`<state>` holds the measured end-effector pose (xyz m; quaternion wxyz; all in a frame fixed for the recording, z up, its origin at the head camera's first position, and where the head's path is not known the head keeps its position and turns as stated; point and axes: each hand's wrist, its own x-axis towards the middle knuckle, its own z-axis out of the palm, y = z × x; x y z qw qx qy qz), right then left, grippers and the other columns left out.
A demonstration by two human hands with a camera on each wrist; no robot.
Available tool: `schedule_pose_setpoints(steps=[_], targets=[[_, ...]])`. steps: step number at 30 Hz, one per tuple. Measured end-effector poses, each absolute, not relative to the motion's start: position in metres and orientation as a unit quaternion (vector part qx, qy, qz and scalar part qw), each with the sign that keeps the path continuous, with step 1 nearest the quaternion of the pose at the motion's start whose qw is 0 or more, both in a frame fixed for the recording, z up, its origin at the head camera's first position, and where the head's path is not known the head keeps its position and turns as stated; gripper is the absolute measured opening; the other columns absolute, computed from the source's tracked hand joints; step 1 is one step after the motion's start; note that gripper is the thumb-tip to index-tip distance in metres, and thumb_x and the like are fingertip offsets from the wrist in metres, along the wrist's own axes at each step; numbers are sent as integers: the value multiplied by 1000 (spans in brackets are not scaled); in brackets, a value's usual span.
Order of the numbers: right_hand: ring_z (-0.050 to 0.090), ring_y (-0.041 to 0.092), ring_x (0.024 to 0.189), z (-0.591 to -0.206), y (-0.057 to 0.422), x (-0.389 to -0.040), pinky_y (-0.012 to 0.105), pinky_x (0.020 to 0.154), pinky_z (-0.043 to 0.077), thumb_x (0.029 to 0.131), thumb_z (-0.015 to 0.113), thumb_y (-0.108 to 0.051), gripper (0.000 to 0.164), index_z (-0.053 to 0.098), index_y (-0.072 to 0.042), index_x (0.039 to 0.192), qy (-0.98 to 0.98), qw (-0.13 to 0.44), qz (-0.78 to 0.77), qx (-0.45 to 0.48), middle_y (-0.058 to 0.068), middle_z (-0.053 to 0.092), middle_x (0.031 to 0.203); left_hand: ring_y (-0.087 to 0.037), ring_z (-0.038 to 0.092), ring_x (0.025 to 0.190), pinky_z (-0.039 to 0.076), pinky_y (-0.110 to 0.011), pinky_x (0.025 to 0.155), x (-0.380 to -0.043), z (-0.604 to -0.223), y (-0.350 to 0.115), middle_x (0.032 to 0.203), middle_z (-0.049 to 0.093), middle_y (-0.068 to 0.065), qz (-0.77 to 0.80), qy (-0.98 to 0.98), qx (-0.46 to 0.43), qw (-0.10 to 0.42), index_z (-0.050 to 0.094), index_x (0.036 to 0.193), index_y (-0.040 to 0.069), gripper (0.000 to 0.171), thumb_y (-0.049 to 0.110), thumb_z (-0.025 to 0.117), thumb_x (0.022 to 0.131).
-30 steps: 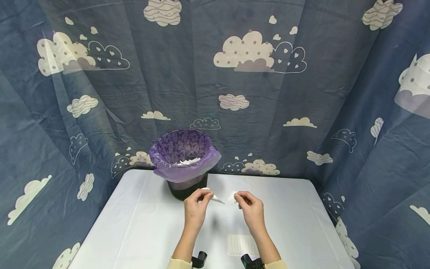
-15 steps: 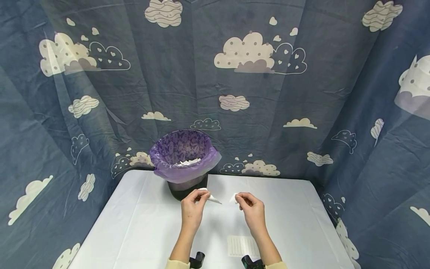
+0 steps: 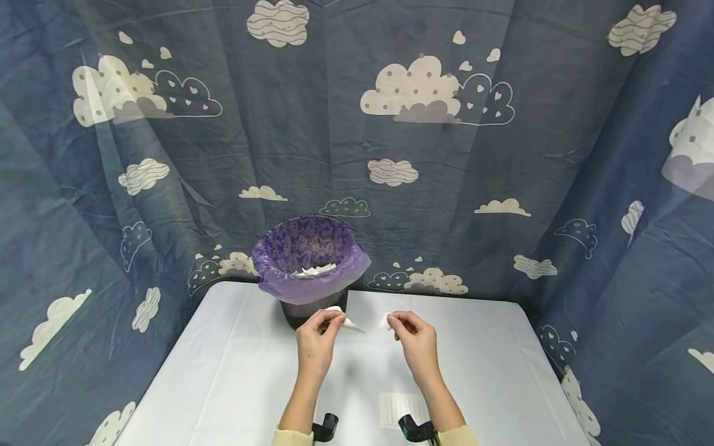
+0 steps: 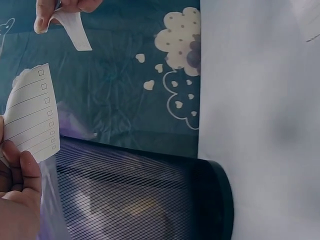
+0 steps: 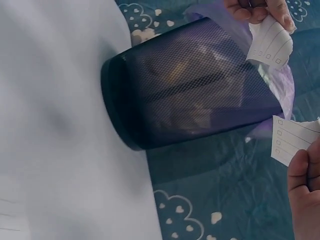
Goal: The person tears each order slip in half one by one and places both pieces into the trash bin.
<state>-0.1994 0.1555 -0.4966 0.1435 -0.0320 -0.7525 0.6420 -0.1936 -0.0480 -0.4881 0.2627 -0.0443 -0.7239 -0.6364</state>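
My left hand (image 3: 315, 347) pinches a torn piece of paper (image 4: 35, 112) between thumb and fingers. It is white, printed with lines and small square boxes, and one edge is ragged. My right hand (image 3: 417, 347) pinches another torn piece (image 5: 292, 140) with the same print. The two pieces hang apart in the air above the white table, a small gap between them. Just beyond my left hand stands a black mesh bin (image 5: 195, 85) with a purple bag (image 3: 309, 286) folded over its rim. White paper scraps (image 3: 315, 270) lie inside.
A lined paper sheet (image 3: 397, 410) lies flat on the white table (image 3: 240, 378), partly behind my right forearm. Dark blue curtains (image 3: 334, 142) with cloud prints enclose the table at the back and both sides. Black wrist mounts (image 3: 326, 427) sit at my cuffs.
Both hands have drifted slightly left, the left one more, still holding their paper pieces apart. The head view has shifted a little. Bin and sheet stay in place.
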Motion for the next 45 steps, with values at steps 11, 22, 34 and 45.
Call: schedule_pose_setpoints(steps=[11,22,34,45], targets=[[58,12,70,-463,136,-219,19,61,44,97,79,-18,10,80,-8,101,-750,158,642,25,6,71,89,-4,68,76,52,-15,69,-203,-461,-56,88,80,-8,-640,-710,-57,289,81,94,6,5,9,83,90],[58,8,67,-429,98,-246,19,60,45,96,80,-14,8,80,-7,98,-725,181,655,112,3,71,88,-7,65,73,50,-14,67,-220,-429,-61,89,79,-10,-632,-697,-87,327,82,94,7,6,13,82,92],[59,6,69,-402,71,-273,17,62,49,98,77,-15,9,80,-6,100,-731,180,643,142,16,74,93,-6,62,75,49,-11,71,-241,-407,-79,89,78,-17,-602,-690,-97,389,81,94,-1,5,3,81,91],[60,7,71,-404,56,-303,18,63,48,100,76,-19,13,79,-7,101,-758,174,611,147,11,77,93,-11,60,71,45,-11,67,-261,-410,-96,87,77,-15,-572,-713,-43,404,81,95,1,6,7,80,93]])
